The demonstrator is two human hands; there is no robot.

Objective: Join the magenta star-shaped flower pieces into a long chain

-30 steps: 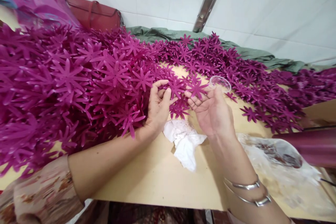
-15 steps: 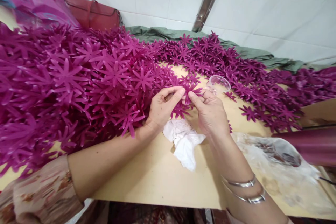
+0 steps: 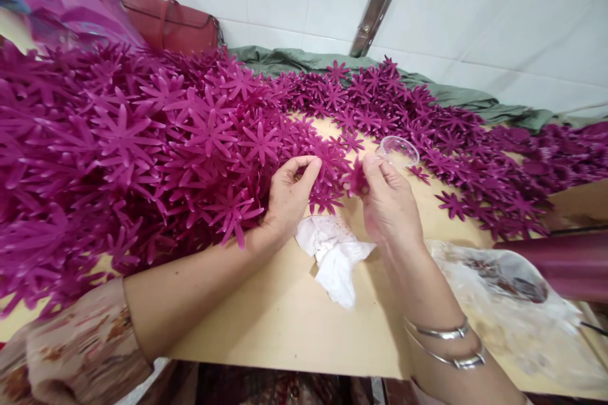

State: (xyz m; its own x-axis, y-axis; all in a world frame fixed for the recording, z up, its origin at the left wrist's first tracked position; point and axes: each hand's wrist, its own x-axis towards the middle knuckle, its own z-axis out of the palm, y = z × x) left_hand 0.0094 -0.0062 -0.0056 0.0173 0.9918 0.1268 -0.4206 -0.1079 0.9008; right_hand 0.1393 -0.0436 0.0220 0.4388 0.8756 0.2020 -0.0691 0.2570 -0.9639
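the right hand (image 3: pixel 392 205) pinches a narrow-petalled, deep magenta flower piece (image 3: pixel 354 178).

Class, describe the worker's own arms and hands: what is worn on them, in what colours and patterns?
The left hand and right hand wear no gloves. The left sleeve is loose, pale dusty pink with a reddish-brown print, and leaves the forearm uncovered. Two slim, silver-coloured bangle bands circle the right forearm.

On the table (image 3: pixel 285 329), the cloth (image 3: pixel 335 266) lies between flower heap (image 3: pixel 124 139), left, and plastic bag (image 3: pixel 503 329), right
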